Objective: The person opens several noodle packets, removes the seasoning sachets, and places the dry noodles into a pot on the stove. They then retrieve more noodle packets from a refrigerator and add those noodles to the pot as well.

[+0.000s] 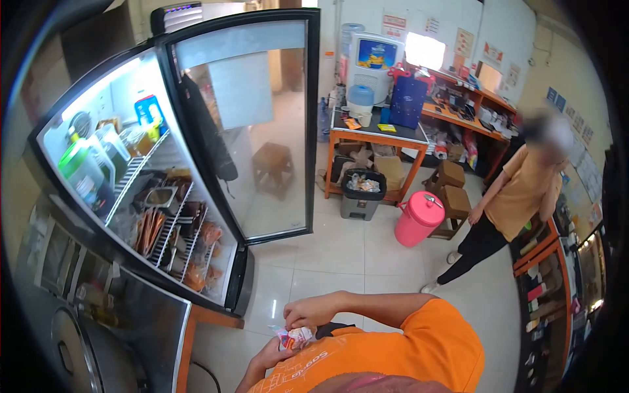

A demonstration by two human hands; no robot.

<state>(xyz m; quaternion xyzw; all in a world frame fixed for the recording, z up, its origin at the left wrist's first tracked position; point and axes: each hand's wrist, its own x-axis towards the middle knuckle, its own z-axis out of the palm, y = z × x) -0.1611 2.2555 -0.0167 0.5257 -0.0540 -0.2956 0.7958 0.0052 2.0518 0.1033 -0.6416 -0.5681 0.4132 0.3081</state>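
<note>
Close to the orange shirt, a small clear plastic packet [295, 336] with red and white contents is held between both hands. My left hand [272, 354] grips its lower side with fingers wrapped round it. From above, my right hand [310, 312] pinches the packet's top edge, its fingers closed. What exactly lies inside the packet is too small to tell.
An open glass-door fridge [242, 131] with filled shelves stands at the left, above a metal counter [147, 327]. Ahead are a table [386, 133] with a water dispenser, a grey bin [359, 203], a pink drum [419, 219] and stools. Another person [524, 190] stands at the right.
</note>
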